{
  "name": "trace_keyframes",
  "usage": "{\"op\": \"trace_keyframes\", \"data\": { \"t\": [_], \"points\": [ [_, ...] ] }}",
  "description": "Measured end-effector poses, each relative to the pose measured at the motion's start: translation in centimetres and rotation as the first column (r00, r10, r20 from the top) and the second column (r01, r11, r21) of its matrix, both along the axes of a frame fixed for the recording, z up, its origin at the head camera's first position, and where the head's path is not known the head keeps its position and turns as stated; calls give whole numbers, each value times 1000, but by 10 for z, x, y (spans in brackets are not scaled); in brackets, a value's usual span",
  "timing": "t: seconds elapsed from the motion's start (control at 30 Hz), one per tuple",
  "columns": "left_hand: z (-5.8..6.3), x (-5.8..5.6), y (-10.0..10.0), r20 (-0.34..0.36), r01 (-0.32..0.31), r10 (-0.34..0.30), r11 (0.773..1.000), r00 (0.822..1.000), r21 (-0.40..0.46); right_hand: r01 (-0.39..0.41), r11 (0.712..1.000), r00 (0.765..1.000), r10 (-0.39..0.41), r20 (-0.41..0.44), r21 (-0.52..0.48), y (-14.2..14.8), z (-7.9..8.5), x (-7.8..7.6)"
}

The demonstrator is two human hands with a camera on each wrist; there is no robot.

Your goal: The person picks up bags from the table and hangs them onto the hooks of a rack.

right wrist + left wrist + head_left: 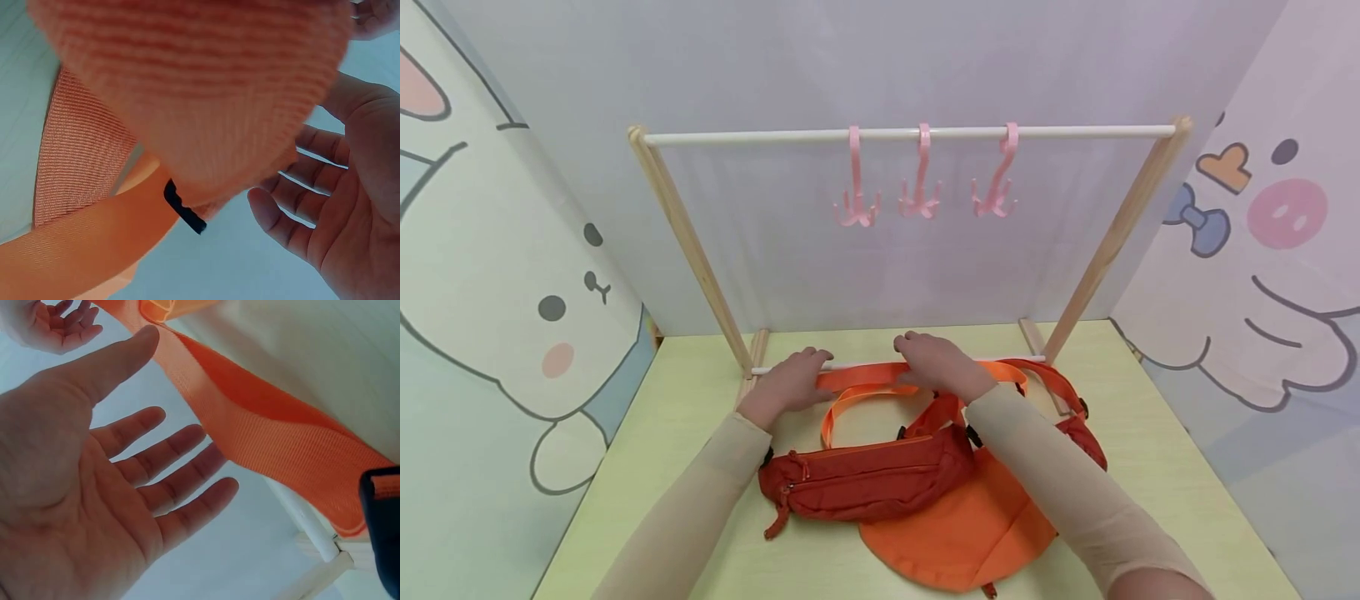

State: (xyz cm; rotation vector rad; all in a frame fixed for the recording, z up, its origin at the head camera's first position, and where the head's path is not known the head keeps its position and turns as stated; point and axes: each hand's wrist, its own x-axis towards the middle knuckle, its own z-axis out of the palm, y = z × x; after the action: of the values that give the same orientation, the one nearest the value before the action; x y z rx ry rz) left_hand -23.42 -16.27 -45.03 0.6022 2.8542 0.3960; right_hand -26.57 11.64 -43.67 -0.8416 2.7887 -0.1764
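Observation:
A dark red waist bag lies at the front of the table, partly over an orange bag. Behind them the wide red-orange strap is stretched between my hands. My left hand is at its left part; in the left wrist view the fingers are spread and the thumb lies at the strap's edge. At the strap's right part is my right hand, its fingers loosely extended beside the webbing in the right wrist view. A thinner orange strap loops below.
A wooden rack with a white top rod stands behind the bags. Three pink hooks hang from that rod. A lower white bar joins the rack's legs. Cartoon-printed walls flank the pale table.

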Motion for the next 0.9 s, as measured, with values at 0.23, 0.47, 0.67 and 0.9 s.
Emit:
{"op": "trace_keyframes", "data": {
  "t": [0.23, 0.47, 0.67, 0.9],
  "points": [
    [-3, -6, 7, 28, 25, -24, 1000, 999, -10, 2, 1000, 999, -3, 32, 31, -9, -11, -10],
    [-6, -8, 8, 24, 25, -25, 1000, 999, -13, 13, 1000, 998, -13, 61, -4, -10, -14, -13],
    [-8, -11, 7, 27, 29, -29, 1000, 999, -5, 5, 997, 998, 0, 62, -71, -7, -10, -12],
    [-6, -13, 4, 53, -20, 18, 999, 998, 38, -40, 990, 999, 40, 0, -136, -5, 5, -8]
  ]
}}
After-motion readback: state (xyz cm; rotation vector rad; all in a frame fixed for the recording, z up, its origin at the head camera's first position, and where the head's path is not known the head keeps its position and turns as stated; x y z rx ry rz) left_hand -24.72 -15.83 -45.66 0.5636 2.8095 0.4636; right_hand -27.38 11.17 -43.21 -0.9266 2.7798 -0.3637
